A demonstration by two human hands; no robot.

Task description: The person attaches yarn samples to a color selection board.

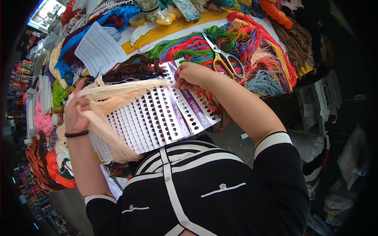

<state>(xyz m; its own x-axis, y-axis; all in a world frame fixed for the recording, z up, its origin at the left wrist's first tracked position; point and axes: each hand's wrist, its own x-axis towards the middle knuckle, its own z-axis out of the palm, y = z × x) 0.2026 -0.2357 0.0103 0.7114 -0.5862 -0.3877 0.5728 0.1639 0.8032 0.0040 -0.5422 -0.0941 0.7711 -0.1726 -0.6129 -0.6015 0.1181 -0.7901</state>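
Observation:
My left hand (78, 112), with a dark beaded bracelet at its wrist, is closed around a skein of pale peach embroidery thread (122, 88), one finger pointing up. Part of the skein hangs below this hand, over white perforated thread cards (143, 114). From there the strands run right to a punched hole near the fingers of my right hand (193, 76). Those fingers are curled in a pinch at the thread's end, over a purple-and-white thread card (191, 100); the exact grip is partly hidden. The cards overlap in a row above my lap.
Gold-and-silver scissors (222, 57) lie open on multicoloured thread skeins (189, 47) beyond the cards. A printed sheet (98, 49) rests at the upper left. More skeins, including orange (57, 169) and brown (289, 37) ones, surround the table. A clear jar (149, 10) stands at the back.

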